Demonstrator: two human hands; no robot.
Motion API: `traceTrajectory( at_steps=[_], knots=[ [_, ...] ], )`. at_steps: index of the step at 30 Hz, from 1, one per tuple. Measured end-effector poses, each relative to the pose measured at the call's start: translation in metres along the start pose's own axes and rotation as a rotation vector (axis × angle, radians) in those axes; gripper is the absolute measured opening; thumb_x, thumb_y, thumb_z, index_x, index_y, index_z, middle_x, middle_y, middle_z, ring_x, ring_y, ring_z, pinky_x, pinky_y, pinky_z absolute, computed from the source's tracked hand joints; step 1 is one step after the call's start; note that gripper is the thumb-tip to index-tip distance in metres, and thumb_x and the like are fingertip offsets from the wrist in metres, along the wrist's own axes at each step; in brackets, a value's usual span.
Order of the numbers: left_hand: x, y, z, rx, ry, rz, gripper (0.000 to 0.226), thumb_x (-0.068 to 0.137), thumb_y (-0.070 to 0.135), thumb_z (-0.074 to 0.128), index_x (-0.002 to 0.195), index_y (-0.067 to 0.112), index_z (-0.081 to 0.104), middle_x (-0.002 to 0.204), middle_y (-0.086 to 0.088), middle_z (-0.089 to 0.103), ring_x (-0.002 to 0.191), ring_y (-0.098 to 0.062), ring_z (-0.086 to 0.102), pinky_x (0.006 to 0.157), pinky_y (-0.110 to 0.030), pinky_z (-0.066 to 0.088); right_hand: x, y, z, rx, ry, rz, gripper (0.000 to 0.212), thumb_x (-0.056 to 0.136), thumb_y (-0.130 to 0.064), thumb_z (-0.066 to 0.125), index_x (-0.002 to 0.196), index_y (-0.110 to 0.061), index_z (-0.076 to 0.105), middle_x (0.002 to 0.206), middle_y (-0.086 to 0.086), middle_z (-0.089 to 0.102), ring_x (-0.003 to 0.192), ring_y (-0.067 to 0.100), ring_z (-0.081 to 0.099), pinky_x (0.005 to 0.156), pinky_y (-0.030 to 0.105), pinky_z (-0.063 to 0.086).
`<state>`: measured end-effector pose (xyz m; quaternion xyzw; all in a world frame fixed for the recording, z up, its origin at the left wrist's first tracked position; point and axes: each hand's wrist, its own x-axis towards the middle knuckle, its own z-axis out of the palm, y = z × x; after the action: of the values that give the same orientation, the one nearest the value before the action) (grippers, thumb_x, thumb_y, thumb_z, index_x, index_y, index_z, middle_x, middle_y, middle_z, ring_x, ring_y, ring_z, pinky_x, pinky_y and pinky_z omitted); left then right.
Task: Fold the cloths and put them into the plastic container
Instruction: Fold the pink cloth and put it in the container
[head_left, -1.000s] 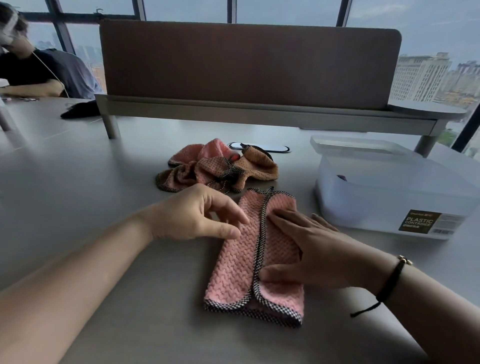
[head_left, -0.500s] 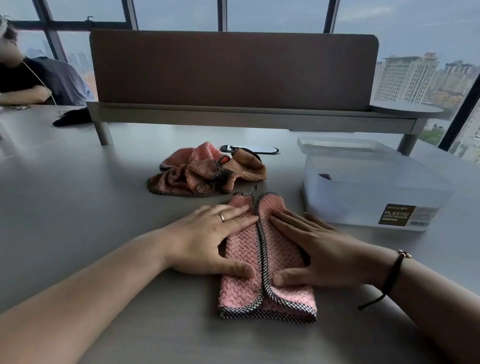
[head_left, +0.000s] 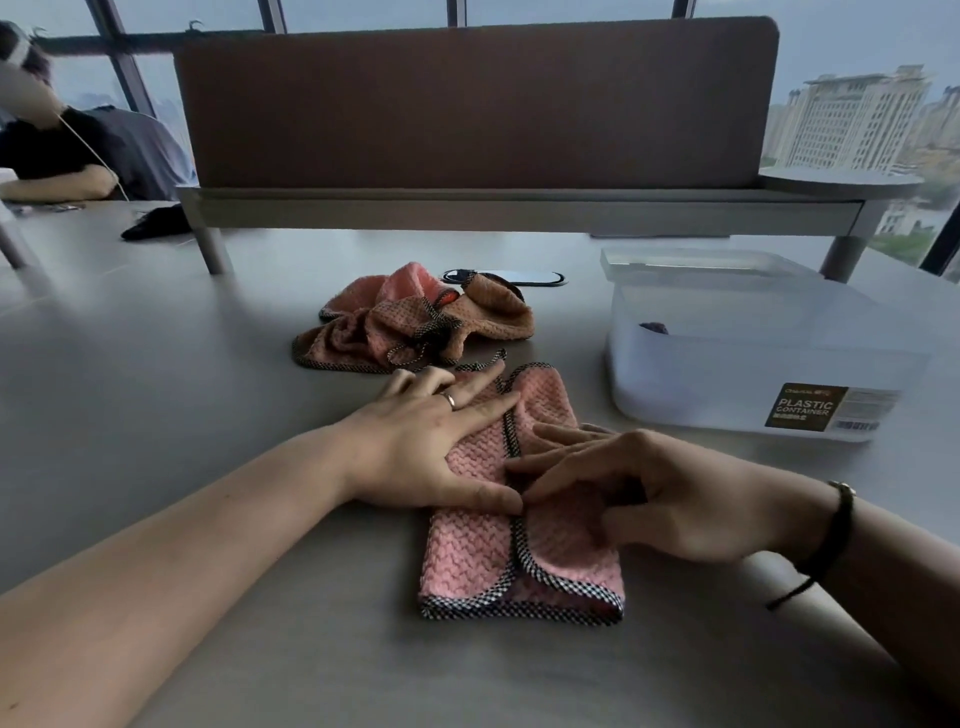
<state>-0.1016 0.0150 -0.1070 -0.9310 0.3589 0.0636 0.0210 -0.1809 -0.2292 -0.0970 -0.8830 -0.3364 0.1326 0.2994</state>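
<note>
Left hand (head_left: 415, 447): laid flat, fingers straight, pressed on left flap of pink cloth (head_left: 519, 551); reach is seen further up cloth than 0.5 s ago. Cloth: lain on table (head_left: 156, 389), both flaps met at checked seam. Right hand (head_left: 649, 499): flat before, now lifted and curled, fingertips (head_left: 524, 467) seemingly pinched at seam. Next fold is judged in preparation. Unfolded cloths (head_left: 415, 327) left behind. Plastic container (head_left: 753, 364): at right, apart from cloth, not yet filled with it.

High-rise office: shared desk (head_left: 156, 322), divider panel (head_left: 467, 104), city windows (head_left: 857, 78).
</note>
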Motion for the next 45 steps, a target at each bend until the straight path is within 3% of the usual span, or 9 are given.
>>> traceTrajectory(
  at_steps=[6, 11, 20, 28, 32, 35, 39, 41, 45],
  knots=[
    [0.007, -0.006, -0.002, 0.0, -0.012, -0.003, 0.112, 0.052, 0.103, 0.016, 0.15, 0.055, -0.012, 0.161, 0.03, -0.015, 0.146, -0.017, 0.008, 0.121, -0.048, 0.002, -0.008, -0.006, -0.008, 0.003, -0.129, 0.017, 0.056, 0.072, -0.004, 0.059, 0.115, -0.039, 0.065, 0.147, -0.035, 0.037, 0.146, -0.01, 0.012, 0.125, 0.036, 0.011],
    [0.009, -0.019, 0.004, -0.014, -0.001, -0.017, 0.113, 0.052, 0.104, 0.005, 0.151, 0.052, -0.014, 0.162, 0.027, -0.014, 0.15, -0.014, -0.005, 0.121, -0.051, -0.002, -0.009, -0.012, -0.006, -0.113, -0.176, 0.016, 0.058, 0.077, -0.032, 0.08, 0.128, -0.047, 0.058, 0.153, -0.036, 0.026, 0.145, -0.013, 0.004, 0.124, 0.032, 0.003],
    [-0.006, -0.033, 0.013, -0.176, 0.035, -0.024, 0.09, 0.072, 0.094, 0.008, 0.151, 0.054, -0.006, 0.162, 0.029, -0.011, 0.15, -0.001, -0.014, 0.123, -0.04, -0.009, -0.01, -0.021, 0.0, -0.102, 0.036, -0.027, 0.03, 0.074, -0.022, 0.083, 0.1, -0.035, 0.076, 0.126, -0.02, 0.058, 0.12, 0.004, 0.056, 0.099, 0.028, 0.047],
    [-0.011, -0.04, 0.01, -0.406, 0.217, 0.023, 0.074, 0.078, 0.083, 0.043, 0.146, 0.056, 0.03, 0.161, 0.027, 0.02, 0.151, -0.002, 0.006, 0.124, -0.041, 0.013, -0.005, -0.026, 0.006, -0.072, 0.124, -0.037, 0.02, 0.077, -0.017, 0.074, 0.094, -0.029, 0.076, 0.09, -0.008, 0.069, 0.086, 0.012, 0.065, 0.077, 0.033, 0.053],
    [-0.023, -0.02, -0.005, -0.639, 0.399, 0.289, 0.04, 0.08, 0.061, 0.067, 0.097, 0.025, 0.072, 0.106, 0.007, 0.07, 0.105, -0.012, 0.063, 0.093, -0.047, 0.05, -0.003, -0.017, 0.006, 0.069, 0.245, 0.015, 0.01, 0.084, -0.028, 0.075, 0.094, -0.027, 0.075, 0.09, -0.003, 0.075, 0.085, 0.015, 0.071, 0.08, 0.04, 0.055],
    [-0.034, -0.008, -0.016, -0.808, 0.241, 0.405, 0.05, 0.073, 0.068, 0.07, 0.072, 0.018, 0.067, 0.07, 0.002, 0.065, 0.068, -0.018, 0.06, 0.065, -0.05, 0.047, 0.001, -0.013, 0.007, 0.167, 0.331, 0.027, 0.008, 0.086, -0.022, 0.074, 0.093, -0.024, 0.075, 0.089, 0.002, 0.076, 0.084, 0.022, 0.071, 0.079, 0.041, 0.056],
    [-0.036, -0.005, -0.018, -0.814, 0.1, 0.347, 0.063, 0.058, 0.071, 0.079, 0.078, 0.013, 0.067, 0.071, -0.011, 0.059, 0.066, -0.026, 0.053, 0.062, -0.048, 0.043, 0.004, -0.01, 0.009, 0.355, 0.418, 0.068, 0.01, 0.082, -0.023, 0.071, 0.089, -0.017, 0.075, 0.087, 0.003, 0.078, 0.08, 0.015, 0.072, 0.072, 0.026, 0.056],
    [-0.036, -0.004, -0.018, -0.796, 0.076, 0.328, 0.047, 0.066, 0.052, 0.086, 0.082, 0.012, 0.068, 0.076, -0.017, 0.062, 0.066, -0.029, 0.056, 0.063, -0.045, 0.048, 0.005, -0.009, 0.01, 0.372, 0.466, 0.083, 0.014, 0.08, -0.027, 0.069, 0.088, -0.016, 0.074, 0.085, 0.002, 0.078, 0.077, 0.011, 0.071, 0.07, 0.026, 0.055],
    [-0.032, -0.006, -0.015, -0.896, 0.051, 0.249, 0.009, 0.083, 0.025, 0.077, 0.082, 0.017, 0.074, 0.068, 0.008, 0.068, 0.064, -0.002, 0.058, 0.06, -0.02, 0.046, 0.007, -0.009, 0.014, 0.34, 0.512, 0.136, 0.014, 0.081, -0.032, 0.07, 0.089, -0.021, 0.074, 0.082, -0.001, 0.078, 0.075, 0.013, 0.073, 0.07, 0.035, 0.057]
  ],
)
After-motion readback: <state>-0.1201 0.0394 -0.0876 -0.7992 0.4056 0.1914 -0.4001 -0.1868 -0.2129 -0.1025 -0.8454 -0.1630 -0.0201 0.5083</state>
